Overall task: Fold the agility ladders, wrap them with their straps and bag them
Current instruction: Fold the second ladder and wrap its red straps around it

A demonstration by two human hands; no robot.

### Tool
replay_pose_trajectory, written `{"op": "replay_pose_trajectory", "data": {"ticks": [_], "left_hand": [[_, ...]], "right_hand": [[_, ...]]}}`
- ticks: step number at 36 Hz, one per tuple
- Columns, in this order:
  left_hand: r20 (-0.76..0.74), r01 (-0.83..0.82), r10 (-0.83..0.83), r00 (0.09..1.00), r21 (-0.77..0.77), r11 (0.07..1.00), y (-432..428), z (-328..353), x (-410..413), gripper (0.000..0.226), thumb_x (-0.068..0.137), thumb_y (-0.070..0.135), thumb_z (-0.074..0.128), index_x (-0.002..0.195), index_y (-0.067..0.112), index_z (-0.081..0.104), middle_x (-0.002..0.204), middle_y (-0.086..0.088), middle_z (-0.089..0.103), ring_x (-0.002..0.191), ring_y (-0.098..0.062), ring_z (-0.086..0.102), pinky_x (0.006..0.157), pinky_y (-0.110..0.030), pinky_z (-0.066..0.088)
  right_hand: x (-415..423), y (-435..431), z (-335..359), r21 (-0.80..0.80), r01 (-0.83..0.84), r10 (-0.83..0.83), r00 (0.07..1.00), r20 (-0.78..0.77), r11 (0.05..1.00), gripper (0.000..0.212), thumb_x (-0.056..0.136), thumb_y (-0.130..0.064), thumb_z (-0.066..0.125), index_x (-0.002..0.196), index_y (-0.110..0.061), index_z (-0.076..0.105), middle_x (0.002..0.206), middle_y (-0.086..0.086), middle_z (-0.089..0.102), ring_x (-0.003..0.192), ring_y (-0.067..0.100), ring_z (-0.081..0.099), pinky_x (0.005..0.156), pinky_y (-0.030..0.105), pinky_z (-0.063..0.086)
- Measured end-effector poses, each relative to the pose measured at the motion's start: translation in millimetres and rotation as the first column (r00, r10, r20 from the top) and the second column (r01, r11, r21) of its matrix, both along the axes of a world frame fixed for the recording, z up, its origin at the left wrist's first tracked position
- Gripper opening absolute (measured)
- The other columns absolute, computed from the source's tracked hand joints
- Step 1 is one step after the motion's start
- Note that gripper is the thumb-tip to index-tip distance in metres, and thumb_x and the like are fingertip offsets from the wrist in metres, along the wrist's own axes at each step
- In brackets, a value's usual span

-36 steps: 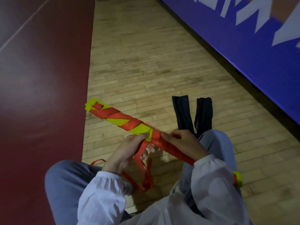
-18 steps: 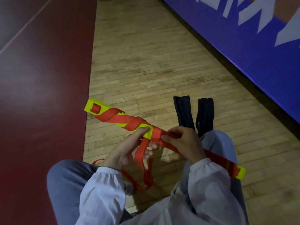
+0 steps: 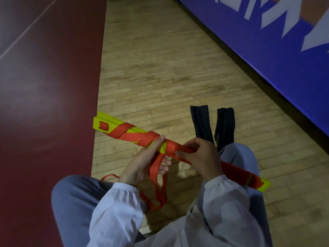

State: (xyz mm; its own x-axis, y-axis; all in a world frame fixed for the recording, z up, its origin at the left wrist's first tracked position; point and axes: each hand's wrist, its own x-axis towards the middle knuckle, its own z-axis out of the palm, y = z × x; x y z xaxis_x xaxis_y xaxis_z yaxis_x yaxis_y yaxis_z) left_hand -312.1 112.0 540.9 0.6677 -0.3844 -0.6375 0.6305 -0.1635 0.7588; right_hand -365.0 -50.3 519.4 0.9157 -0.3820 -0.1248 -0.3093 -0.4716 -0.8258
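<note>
Gripping the ladder bundle (image 3: pixel 114 124) — both hands closed.

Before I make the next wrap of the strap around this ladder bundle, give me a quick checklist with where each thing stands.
1. Bundle held firm: ok. The right hand grips the folded ladder mid-length.
2. Strap under control: ok. The left hand pins the orange strap against the rungs.
3. Earlier wraps snug: ok. The turns toward the far end lie tight and crossed.
4. Loose tail free of snags: cannot tell. It hangs between the knees and loops onto the wooden floor, partly hidden by a sleeve.
5. Near end covered: ok. Orange strap already runs almost to that tip.
6. Bags within reach: ok. Two black bags lie just ahead.
</note>
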Motion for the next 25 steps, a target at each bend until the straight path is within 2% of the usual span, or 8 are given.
{"op": "replay_pose_trajectory", "data": {"ticks": [5, 10, 15, 17, 20, 22, 24, 25], "left_hand": [[0.026, -0.059, 0.059, 0.998, 0.011, 0.998, -1, -2, -3, 0.057, 0.089, 0.055, 0.052, 0.074, 0.001, 0.064, 0.064, -0.015, 0.062, 0.043, -0.019, 0.056, 0.041, -0.022, 0.046], [0.048, -0.137, 0.135, 0.990, 0.034, 0.990, -5, 1, -6, 0.051, 0.092, 0.046, 0.052, 0.075, 0.000, 0.064, 0.059, -0.014, 0.061, 0.037, -0.017, 0.051, 0.038, -0.019, 0.041], [0.172, -0.230, 0.214, 0.962, 0.080, 0.970, -6, 1, -13, 0.045, 0.091, 0.042, 0.055, 0.080, -0.001, 0.066, 0.057, -0.015, 0.061, 0.035, -0.017, 0.047, 0.038, -0.020, 0.037], [0.204, -0.227, 0.207, 0.957, 0.082, 0.970, -4, 1, -15, 0.045, 0.091, 0.041, 0.054, 0.079, 0.000, 0.066, 0.059, -0.018, 0.062, 0.037, -0.017, 0.047, 0.038, -0.020, 0.038], [0.237, -0.189, 0.169, 0.957, 0.066, 0.980, -2, 0, -19, 0.041, 0.092, 0.039, 0.053, 0.080, 0.002, 0.065, 0.061, -0.020, 0.063, 0.037, -0.019, 0.047, 0.038, -0.021, 0.040], [0.240, -0.172, 0.154, 0.958, 0.055, 0.984, -1, 0, -21, 0.040, 0.092, 0.039, 0.054, 0.080, 0.002, 0.065, 0.061, -0.021, 0.064, 0.037, -0.020, 0.046, 0.038, -0.021, 0.039], [0.233, -0.162, 0.147, 0.961, 0.048, 0.986, -2, -1, -22, 0.041, 0.092, 0.038, 0.054, 0.079, 0.001, 0.065, 0.062, -0.021, 0.064, 0.036, -0.019, 0.046, 0.038, -0.020, 0.039], [0.228, -0.157, 0.142, 0.963, 0.046, 0.987, -3, 0, -22, 0.040, 0.092, 0.038, 0.054, 0.079, 0.001, 0.065, 0.061, -0.020, 0.064, 0.036, -0.018, 0.046, 0.037, -0.020, 0.039]], "right_hand": [[0, 0, 0, -0.002, -0.014, 0.014, 1.000, -0.002, 1.000, 0.032, 0.066, -0.037, 0.086, 0.088, -0.023, 0.066, 0.082, -0.015, 0.066, 0.079, 0.000, 0.060, 0.077, 0.033, 0.054], [1, 0, 0, 0.016, -0.050, 0.050, 0.999, -0.017, 0.999, 0.031, 0.066, -0.033, 0.086, 0.087, -0.023, 0.065, 0.084, -0.014, 0.066, 0.080, -0.001, 0.059, 0.076, 0.029, 0.052], [2, -6, 3, 0.050, -0.198, 0.200, 0.979, -0.045, 0.979, 0.032, 0.070, -0.035, 0.083, 0.092, -0.023, 0.063, 0.087, -0.014, 0.065, 0.083, 0.000, 0.059, 0.069, 0.018, 0.047], [1, -9, 5, 0.088, -0.243, 0.249, 0.967, -0.059, 0.966, 0.031, 0.077, -0.045, 0.075, 0.095, -0.023, 0.063, 0.089, -0.014, 0.063, 0.085, 0.001, 0.058, 0.068, 0.017, 0.044], [0, -15, 8, 0.113, -0.297, 0.310, 0.942, -0.125, 0.948, 0.041, 0.085, -0.060, 0.054, 0.099, -0.023, 0.064, 0.091, -0.007, 0.063, 0.086, 0.009, 0.059, 0.069, 0.022, 0.041], [-1, -20, 7, 0.144, -0.333, 0.357, 0.914, -0.193, 0.932, 0.036, 0.091, -0.061, 0.041, 0.088, -0.032, 0.062, 0.084, -0.008, 0.061, 0.081, 0.009, 0.059, 0.070, 0.022, 0.040], [-2, -22, 5, 0.234, -0.345, 0.397, 0.886, -0.238, 0.909, 0.036, 0.090, -0.065, 0.034, 0.078, -0.041, 0.059, 0.080, -0.012, 0.063, 0.079, 0.009, 0.061, 0.078, 0.024, 0.045], [-2, -23, 3, 0.264, -0.348, 0.413, 0.875, -0.253, 0.899, 0.042, 0.084, -0.073, 0.033, 0.080, -0.042, 0.060, 0.083, -0.008, 0.068, 0.082, 0.013, 0.065, 0.085, 0.030, 0.049]]}}
